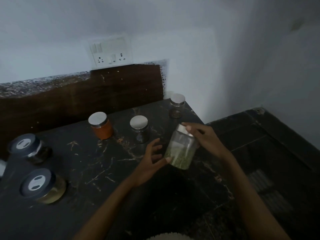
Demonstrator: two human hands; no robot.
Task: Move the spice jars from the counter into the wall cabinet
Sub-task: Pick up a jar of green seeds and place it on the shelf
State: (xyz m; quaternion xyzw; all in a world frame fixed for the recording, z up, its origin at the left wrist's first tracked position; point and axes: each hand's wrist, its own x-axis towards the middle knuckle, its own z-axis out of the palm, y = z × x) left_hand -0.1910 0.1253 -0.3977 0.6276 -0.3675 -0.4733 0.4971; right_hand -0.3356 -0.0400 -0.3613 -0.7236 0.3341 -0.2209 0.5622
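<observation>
1. Head view: the right hand [206, 139] has its fingers [190, 129] wrapped round the upper part and steel lid of the green-spice jar [180, 151]. The jar is tilted and appears lifted off the black marble worktop [97, 170], near the worktop's right edge.
2. The left hand [150, 160] is spread and loose. Its thumb tip touches the jar's lower side and the other fingers are not curled round it, so it supports rather than grips.
3. Five more jars stand upright on the worktop, untouched and well apart:
   - orange-spice jar [102, 127]
   - small dark jar [140, 129] with a steel lid
   - corner jar [176, 106] near the wall
   - two blue-lidded jars on the left, the rear one [29, 148] and the front one [43, 186]
4. The wall cabinet is not in frame, and I cannot tell whether any jars are already inside it.
5. Progress judgement: early. One jar is in hand and not yet stowed, and five remain on the worktop. What is left is to carry this jar up to the cabinet, then repeat for each remaining jar.
6. A switchboard [110, 51] is on the wall above the backsplash.
</observation>
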